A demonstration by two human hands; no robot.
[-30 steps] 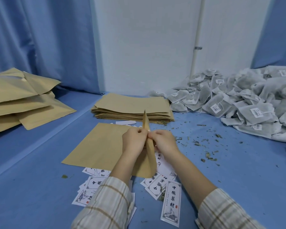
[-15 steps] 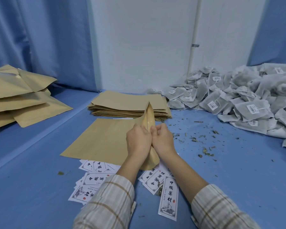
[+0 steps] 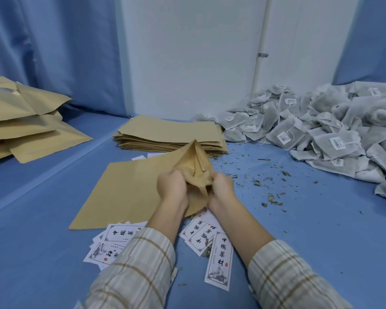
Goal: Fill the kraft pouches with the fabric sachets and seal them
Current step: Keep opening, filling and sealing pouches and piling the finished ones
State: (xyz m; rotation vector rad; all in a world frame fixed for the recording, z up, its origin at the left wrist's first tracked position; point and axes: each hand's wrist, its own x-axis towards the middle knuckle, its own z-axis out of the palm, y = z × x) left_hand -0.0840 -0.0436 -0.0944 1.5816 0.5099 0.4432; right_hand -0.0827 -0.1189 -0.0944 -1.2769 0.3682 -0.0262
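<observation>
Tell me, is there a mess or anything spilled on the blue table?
Yes. Dried herb bits lie scattered on the blue table between the sachet pile and the hands, as if some had leaked out.

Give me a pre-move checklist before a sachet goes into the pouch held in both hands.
1. Pouch held by both hands, left hand and right hand: ok.
2. Pouch mouth spread open: ok, partly; full width cannot tell.
3. Pouch empty inside: cannot tell.
4. Sachet pile to the right, unobstructed: ok.
5. A hand free to pick a sachet: not ok, both grip the pouch.
6. Herb crumbs on the surface: not ok.
</observation>
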